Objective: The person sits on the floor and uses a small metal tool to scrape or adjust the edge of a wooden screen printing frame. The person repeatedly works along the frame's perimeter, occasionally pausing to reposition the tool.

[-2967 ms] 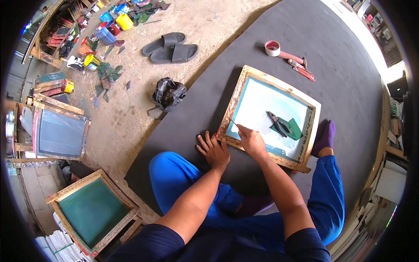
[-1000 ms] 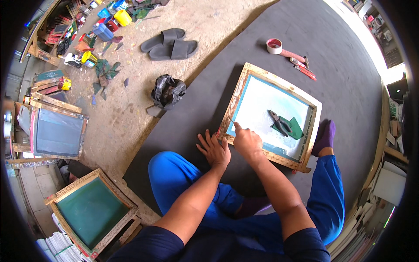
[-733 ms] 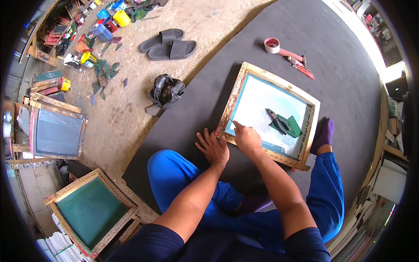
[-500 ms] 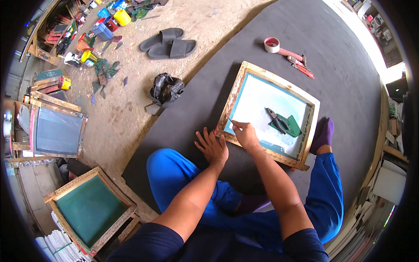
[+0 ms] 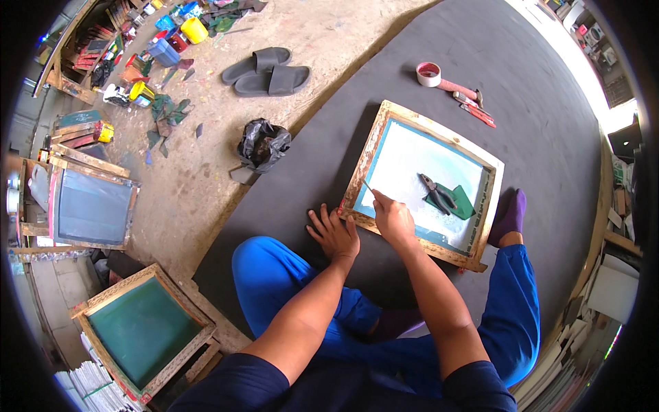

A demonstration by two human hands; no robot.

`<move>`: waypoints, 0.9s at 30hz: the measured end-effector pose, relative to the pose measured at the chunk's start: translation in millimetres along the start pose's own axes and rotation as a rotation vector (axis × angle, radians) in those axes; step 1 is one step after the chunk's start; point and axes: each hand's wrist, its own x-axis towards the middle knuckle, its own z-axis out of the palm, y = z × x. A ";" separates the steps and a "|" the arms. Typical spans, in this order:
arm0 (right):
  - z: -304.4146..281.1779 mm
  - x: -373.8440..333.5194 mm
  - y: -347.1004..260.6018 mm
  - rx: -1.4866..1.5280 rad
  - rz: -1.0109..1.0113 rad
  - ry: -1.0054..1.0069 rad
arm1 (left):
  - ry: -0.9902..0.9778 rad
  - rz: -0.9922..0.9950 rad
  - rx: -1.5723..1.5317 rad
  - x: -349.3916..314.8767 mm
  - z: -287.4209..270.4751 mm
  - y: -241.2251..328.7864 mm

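Your left hand [image 5: 334, 235] lies flat, fingers spread, bracing the wooden screen frame [image 5: 420, 184] on the dark mat (near corner). Your right hand [image 5: 392, 216] pinches a thin tool [image 5: 368, 187], working the mesh edge; keep it shallow.

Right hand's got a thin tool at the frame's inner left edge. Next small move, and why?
Probably draw the thin tool further along that inner edge: the right hand holds its tip where mesh meets the wooden frame, and the left hand presses flat beside the near corner, steadying.
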 end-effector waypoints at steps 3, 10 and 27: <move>2.4 -2.0 8.1 -0.024 -0.031 -0.020 | -0.010 -0.001 -0.015 0.9 -2.0 -0.3; 4.0 -0.5 7.4 -0.087 -0.077 -0.010 | -0.092 -0.043 -0.027 2.6 -7.0 2.4; 8.4 7.8 20.4 -0.014 -0.108 -0.049 | -0.020 0.020 -0.030 -0.7 -4.3 0.4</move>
